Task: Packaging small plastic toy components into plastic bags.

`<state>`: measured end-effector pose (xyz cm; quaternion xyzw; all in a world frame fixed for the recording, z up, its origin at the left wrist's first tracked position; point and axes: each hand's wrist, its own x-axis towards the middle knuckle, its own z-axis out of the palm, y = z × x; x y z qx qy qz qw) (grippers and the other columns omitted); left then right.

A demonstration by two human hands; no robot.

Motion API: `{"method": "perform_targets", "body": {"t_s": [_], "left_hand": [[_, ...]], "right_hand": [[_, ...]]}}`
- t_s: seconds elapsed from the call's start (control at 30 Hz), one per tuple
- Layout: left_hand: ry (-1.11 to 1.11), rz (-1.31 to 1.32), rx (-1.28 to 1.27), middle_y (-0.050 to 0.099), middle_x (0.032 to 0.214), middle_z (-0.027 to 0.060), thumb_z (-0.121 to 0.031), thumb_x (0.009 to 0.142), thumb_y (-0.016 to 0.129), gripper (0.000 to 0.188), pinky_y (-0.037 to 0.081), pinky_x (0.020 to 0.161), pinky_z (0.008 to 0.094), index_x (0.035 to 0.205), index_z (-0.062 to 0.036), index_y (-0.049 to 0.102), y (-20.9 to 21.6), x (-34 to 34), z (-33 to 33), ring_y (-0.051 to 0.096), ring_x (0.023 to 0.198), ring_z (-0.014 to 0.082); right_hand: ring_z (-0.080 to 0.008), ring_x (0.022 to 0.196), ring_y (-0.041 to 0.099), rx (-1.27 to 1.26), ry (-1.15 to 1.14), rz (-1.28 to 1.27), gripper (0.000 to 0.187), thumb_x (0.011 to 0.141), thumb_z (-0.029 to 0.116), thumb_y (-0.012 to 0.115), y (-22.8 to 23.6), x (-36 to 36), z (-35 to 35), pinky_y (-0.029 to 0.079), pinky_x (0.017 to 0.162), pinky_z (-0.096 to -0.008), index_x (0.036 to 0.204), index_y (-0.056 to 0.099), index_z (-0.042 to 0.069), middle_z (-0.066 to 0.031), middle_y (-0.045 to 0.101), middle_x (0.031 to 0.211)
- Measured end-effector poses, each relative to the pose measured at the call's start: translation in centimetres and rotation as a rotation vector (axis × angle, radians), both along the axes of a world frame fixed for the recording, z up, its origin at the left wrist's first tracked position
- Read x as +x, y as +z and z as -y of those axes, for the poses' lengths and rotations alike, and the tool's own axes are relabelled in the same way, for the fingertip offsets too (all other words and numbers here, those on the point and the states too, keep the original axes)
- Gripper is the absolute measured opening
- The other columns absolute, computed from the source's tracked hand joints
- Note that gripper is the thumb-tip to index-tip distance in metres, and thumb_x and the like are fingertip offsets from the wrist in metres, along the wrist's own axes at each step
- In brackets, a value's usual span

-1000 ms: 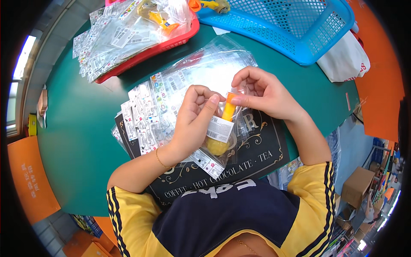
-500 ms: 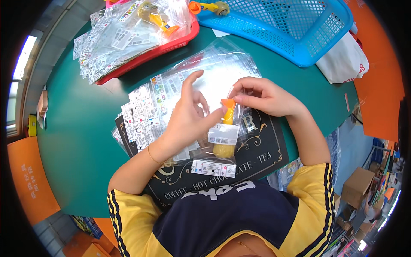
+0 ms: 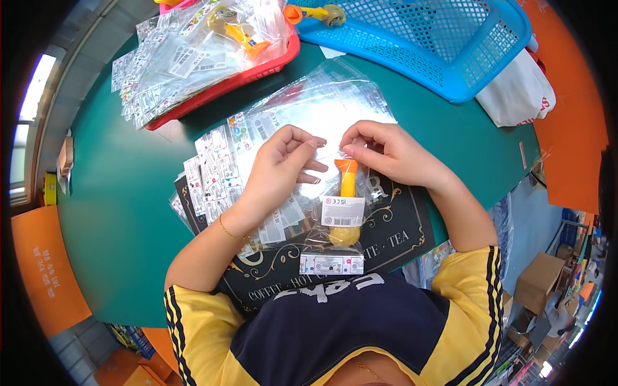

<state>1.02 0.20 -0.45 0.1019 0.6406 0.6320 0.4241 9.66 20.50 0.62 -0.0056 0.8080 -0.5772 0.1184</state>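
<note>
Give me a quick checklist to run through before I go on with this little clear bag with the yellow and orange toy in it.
1. Both hands at the bag's top edge: ok; left hand and right hand pinch it.
2. Yellow and orange toy fully inside the clear bag: ok.
3. White label on the bag's front: ok.
4. Bag's top sealed: cannot tell; fingers cover it.
5. Work lies over the black mat: ok.
6. Stack of empty bags within reach: ok, just beyond the hands.
</note>
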Motion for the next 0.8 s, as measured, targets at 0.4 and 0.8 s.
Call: {"method": "perform_targets", "body": {"t_s": [0.4,0.8], "left_hand": [[-0.022,-0.011,0.083,0.065,0.095,0.0109,-0.01,0.093,0.053,0.022,0.054,0.07,0.0242,0.111,0.0025,0.055,-0.3,1.1,-0.2,0.064,0.086,0.0142],[-0.145,-0.522,-0.036,0.066,0.084,0.0074,-0.007,0.092,0.054,0.02,0.051,0.069,0.0213,0.106,0.0042,0.061,-1.1,1.1,0.1,0.063,0.075,0.0099]], "right_hand": [[-0.0192,0.069,0.062,0.575,-0.152,-0.807,0.016,0.077,0.013,0.07,-1.0,-0.3,2.5,0.041,0.052,-0.0275,0.091,0.069,0.005,-0.0055,0.065,0.089],[-0.0199,0.076,0.062,0.766,-0.132,-0.67,0.014,0.074,0.008,0.066,-0.3,-0.5,2.9,0.045,0.066,-0.0336,0.087,0.061,0.008,-0.0041,0.063,0.084]]}}
